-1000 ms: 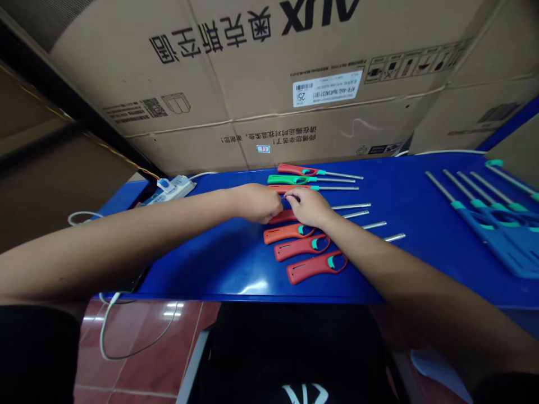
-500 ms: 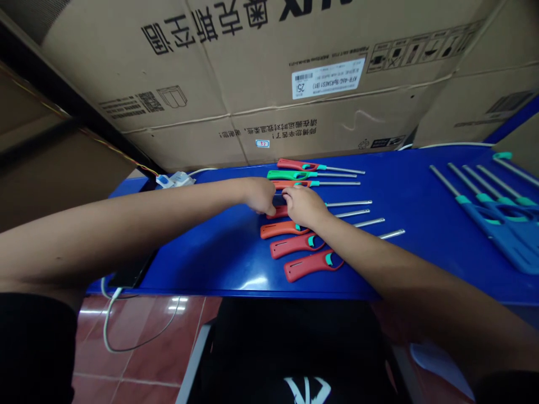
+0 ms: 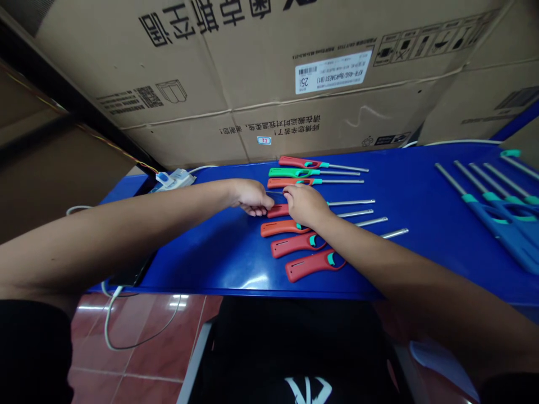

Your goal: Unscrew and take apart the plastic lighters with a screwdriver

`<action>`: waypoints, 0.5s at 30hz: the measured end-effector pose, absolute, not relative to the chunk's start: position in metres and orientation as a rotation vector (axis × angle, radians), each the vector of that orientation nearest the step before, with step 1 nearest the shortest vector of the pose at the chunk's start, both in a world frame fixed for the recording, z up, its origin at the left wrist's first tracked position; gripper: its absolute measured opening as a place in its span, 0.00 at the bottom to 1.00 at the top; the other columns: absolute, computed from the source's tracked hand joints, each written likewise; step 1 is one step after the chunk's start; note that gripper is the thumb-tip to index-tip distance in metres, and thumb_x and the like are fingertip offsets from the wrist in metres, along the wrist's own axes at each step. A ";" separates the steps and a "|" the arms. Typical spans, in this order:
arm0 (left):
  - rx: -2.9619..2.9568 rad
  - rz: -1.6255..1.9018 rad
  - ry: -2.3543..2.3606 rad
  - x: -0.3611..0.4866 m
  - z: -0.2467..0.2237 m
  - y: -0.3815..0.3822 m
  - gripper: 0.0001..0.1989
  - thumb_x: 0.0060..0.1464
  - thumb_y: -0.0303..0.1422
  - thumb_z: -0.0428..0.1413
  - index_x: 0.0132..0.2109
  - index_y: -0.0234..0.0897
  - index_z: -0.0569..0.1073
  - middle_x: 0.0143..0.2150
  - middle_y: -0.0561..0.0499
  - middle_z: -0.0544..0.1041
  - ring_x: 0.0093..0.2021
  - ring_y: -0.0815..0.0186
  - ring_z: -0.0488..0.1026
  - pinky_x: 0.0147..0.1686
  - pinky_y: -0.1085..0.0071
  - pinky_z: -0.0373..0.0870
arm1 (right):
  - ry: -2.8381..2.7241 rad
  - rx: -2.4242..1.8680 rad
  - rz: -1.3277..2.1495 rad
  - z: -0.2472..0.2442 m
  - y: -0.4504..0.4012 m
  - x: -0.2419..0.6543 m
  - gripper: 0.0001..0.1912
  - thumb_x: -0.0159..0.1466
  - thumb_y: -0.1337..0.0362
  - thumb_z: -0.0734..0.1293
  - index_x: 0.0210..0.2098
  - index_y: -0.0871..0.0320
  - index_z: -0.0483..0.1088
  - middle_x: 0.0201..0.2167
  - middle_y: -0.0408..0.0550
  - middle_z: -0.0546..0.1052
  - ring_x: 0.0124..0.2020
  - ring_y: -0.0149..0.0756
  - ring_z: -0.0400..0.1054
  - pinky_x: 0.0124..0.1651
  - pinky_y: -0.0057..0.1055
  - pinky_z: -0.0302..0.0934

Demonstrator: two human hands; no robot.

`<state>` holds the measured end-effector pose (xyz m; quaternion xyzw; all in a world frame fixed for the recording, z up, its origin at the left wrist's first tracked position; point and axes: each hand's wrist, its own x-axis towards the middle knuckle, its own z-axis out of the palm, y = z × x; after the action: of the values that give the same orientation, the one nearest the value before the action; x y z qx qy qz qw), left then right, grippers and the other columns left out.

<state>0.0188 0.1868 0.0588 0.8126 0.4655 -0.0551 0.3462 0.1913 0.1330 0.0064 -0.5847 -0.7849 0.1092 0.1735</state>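
Note:
Gas lighters with long metal tubes lie in a column on the blue table (image 3: 202, 247). A red lighter (image 3: 300, 163), a green lighter (image 3: 290, 173) and an orange lighter (image 3: 290, 183) are behind my hands. My left hand (image 3: 250, 196) has its fingers curled beside the handle end of another red lighter (image 3: 277, 211). My right hand (image 3: 306, 205) is closed above that lighter, hiding its trigger. A thin, pale strip (image 3: 275, 193) runs between the fingertips of both hands; its kind is unclear. Nearer me lie an orange lighter (image 3: 278, 227) and two red lighters (image 3: 309, 266).
Several blue lighters (image 3: 509, 224) lie at the right. A large cardboard box (image 3: 261, 106) stands along the back. At the left are a white power strip (image 3: 174, 178), a dark flat device (image 3: 128, 275) and a white cable (image 3: 107, 322) hanging over the table edge.
My left hand has shifted slightly left, away from my right hand, and the thin strip between them shows more. My right hand stays nearly in place. The view has shifted slightly.

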 end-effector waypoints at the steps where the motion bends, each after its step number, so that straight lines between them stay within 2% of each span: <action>1: 2.073 -0.182 1.223 0.018 0.059 0.186 0.09 0.45 0.35 0.60 0.23 0.36 0.75 0.20 0.48 0.75 0.22 0.68 0.73 0.25 0.74 0.72 | -2.227 -1.655 0.305 0.007 0.133 0.191 0.20 0.71 0.65 0.55 0.51 0.61 0.75 0.48 0.59 0.79 0.49 0.45 0.72 0.51 0.35 0.60; 5: 1.933 -0.274 1.281 0.017 0.062 0.183 0.09 0.48 0.37 0.59 0.26 0.36 0.75 0.22 0.49 0.76 0.22 0.68 0.73 0.25 0.74 0.73 | -2.235 -1.650 0.292 0.006 0.133 0.191 0.20 0.71 0.65 0.55 0.51 0.61 0.75 0.48 0.59 0.79 0.49 0.45 0.72 0.50 0.35 0.60; 9: 1.930 -0.332 1.335 0.014 0.069 0.181 0.11 0.54 0.36 0.53 0.32 0.35 0.76 0.26 0.49 0.79 0.24 0.68 0.75 0.27 0.74 0.72 | -2.233 -1.652 0.279 0.005 0.133 0.191 0.19 0.71 0.65 0.55 0.51 0.61 0.75 0.49 0.58 0.79 0.49 0.44 0.72 0.50 0.34 0.60; 12: 2.409 -0.325 1.218 0.009 0.074 0.178 0.13 0.60 0.36 0.49 0.37 0.35 0.76 0.33 0.48 0.81 0.30 0.67 0.77 0.32 0.73 0.71 | -2.229 -1.657 0.270 0.004 0.133 0.191 0.19 0.72 0.64 0.55 0.51 0.60 0.75 0.49 0.57 0.79 0.49 0.44 0.72 0.50 0.33 0.60; 15: 2.978 -0.407 0.801 0.005 0.076 0.173 0.13 0.63 0.36 0.48 0.44 0.37 0.76 0.42 0.44 0.80 0.39 0.61 0.77 0.37 0.69 0.70 | -2.229 -1.664 0.264 0.003 0.133 0.191 0.19 0.72 0.65 0.55 0.51 0.60 0.75 0.48 0.58 0.79 0.49 0.44 0.72 0.50 0.34 0.60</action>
<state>0.0047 0.1731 0.0756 0.9572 0.2575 -0.1309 0.0153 0.1909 0.1330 0.0033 -0.5866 -0.7857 0.0930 0.1728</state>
